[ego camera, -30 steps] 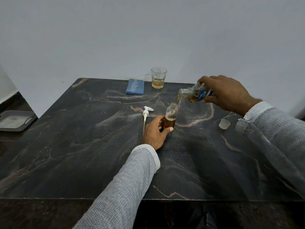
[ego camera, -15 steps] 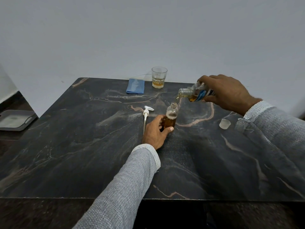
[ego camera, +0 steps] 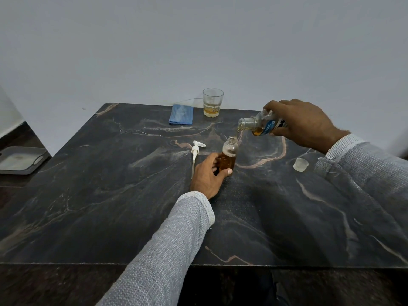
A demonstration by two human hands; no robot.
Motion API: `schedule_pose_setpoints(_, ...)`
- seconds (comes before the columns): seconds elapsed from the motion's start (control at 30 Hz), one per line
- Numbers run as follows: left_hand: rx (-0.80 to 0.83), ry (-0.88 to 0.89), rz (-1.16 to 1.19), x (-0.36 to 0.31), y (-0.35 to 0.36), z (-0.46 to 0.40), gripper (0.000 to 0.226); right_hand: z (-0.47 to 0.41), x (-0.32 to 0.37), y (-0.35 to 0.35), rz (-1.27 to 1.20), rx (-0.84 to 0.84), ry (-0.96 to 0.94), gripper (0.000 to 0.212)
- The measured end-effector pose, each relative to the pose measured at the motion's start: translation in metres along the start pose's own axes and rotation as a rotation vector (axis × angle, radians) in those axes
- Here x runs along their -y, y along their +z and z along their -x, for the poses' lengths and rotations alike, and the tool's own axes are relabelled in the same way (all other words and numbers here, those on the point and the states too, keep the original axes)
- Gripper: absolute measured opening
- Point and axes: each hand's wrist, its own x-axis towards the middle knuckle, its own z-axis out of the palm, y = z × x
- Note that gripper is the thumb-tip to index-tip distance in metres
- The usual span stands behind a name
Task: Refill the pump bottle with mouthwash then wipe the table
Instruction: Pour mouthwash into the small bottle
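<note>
A small clear pump bottle (ego camera: 228, 153) stands upright and uncapped on the dark marble table (ego camera: 110, 206), more than half full of amber liquid with foam on top. My left hand (ego camera: 208, 175) grips its lower part. My right hand (ego camera: 302, 124) holds the mouthwash bottle (ego camera: 259, 125) tilted, its mouth just above and right of the pump bottle's neck. A thin amber stream runs between them. The white pump head (ego camera: 196, 151) with its long tube lies on the table left of the bottle. A folded blue cloth (ego camera: 181, 114) lies at the far edge.
A glass (ego camera: 212, 103) with a little amber liquid stands at the far edge, right of the cloth. A small translucent cap (ego camera: 300, 164) sits on the table under my right wrist. A grey tray (ego camera: 19, 159) rests on a lower surface at the left.
The amber level in the pump bottle has risen slightly. Both hands stay almost where they were.
</note>
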Motion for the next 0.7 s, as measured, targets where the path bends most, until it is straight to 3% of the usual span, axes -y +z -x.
schedule_pose_setpoints(0.7, -0.009, -0.002, 0.006, 0.0028, 0.0015, -0.0013, 0.05, -0.0022, 0.0017, -0.0007, 0.019, 0.001, -0.008, 0.053)
